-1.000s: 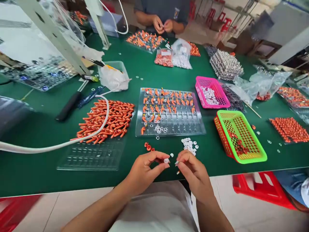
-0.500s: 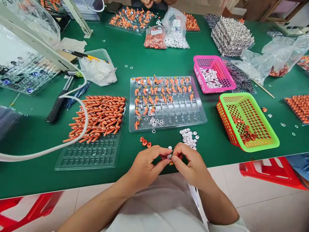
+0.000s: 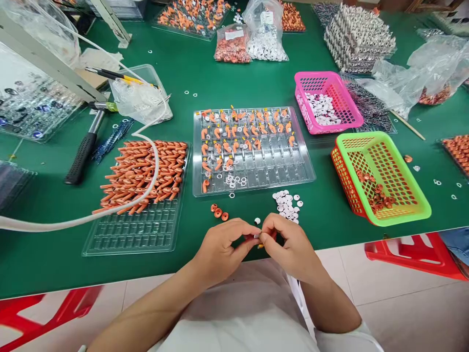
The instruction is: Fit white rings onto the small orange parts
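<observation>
My left hand (image 3: pixel 227 249) and my right hand (image 3: pixel 287 247) meet at the table's front edge, fingertips pinched together on a small part (image 3: pixel 257 236) with a pale, round face. A bit of yellow-orange shows below the fingertips; the rest is covered by my fingers. One white disc (image 3: pixel 257 221) lies just beyond them. Several white discs (image 3: pixel 287 205) are spread above my right hand, and three orange cups (image 3: pixel 218 213) lie above my left. Farther off, a clear tray (image 3: pixel 260 171) holds rows of curved orange parts and loose white rings.
A tray of orange stems (image 3: pixel 146 171), a hammer (image 3: pixel 85 151) and a white cable (image 3: pixel 156 171) are on the left. To the right stand a pink basket (image 3: pixel 359 117) of white discs and a green basket (image 3: pixel 421 215) of orange parts. Bags (image 3: pixel 232 46) and a white stack (image 3: pixel 357 41) lie farther back.
The view has shifted slightly, so the trays sit higher in it. Both hands keep their pinch, with the small part turned a little and less of its face showing.
</observation>
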Motion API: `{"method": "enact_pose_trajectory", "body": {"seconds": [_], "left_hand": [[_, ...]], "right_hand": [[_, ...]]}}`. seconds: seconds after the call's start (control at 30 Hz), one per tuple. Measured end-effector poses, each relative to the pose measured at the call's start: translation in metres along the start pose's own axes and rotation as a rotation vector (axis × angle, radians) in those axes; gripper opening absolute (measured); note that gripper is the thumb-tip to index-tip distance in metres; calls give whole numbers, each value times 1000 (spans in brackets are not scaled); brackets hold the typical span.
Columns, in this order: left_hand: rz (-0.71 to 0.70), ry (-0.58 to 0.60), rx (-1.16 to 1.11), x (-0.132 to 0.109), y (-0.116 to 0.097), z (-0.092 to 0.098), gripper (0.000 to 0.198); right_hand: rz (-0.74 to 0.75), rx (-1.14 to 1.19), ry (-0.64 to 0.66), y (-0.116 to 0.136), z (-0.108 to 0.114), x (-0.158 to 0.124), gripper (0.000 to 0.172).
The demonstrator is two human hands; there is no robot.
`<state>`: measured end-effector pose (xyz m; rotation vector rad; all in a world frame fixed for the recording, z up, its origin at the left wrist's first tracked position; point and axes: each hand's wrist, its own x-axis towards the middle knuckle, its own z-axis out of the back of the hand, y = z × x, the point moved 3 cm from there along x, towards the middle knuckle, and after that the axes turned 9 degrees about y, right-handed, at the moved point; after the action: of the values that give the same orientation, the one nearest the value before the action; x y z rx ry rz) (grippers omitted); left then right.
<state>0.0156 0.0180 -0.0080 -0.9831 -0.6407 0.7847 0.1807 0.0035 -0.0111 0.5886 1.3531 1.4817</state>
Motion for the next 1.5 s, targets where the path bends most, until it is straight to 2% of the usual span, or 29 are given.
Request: {"method": "enact_pose_trajectory", "body": {"seconds": [0.13, 0.23, 0.33, 0.47, 0.6, 0.77, 1.27, 1.5], "left_hand": [[-50, -26, 29, 0, -2, -1, 15], [-18, -36, -8, -2, -4, -1, 14], [151, 25, -139, -3, -3, -1, 14], [422, 57, -454, -3, 2, -2, 18], [538, 23, -689, -1, 4, -4, 18], [534, -16, -734, -1, 4, -4, 13], [338, -82, -317, -10, 1, -4, 11], [367, -79, -304, -12, 4, -3, 13]], "right_hand": [[-16, 19, 6, 0, -1, 0, 17], [-1, 17, -13, 3, -1, -1, 17], [52, -28, -46, 5, -1, -1, 17], [183, -133, -122, 4, -3, -3, 17], [278, -212, -187, 0, -6, -6, 17], [322, -204, -169, 1, -7, -8, 16], [347, -210, -152, 3, -10, -9, 18], [335, -177, -122, 2, -15, -6, 17]]}}
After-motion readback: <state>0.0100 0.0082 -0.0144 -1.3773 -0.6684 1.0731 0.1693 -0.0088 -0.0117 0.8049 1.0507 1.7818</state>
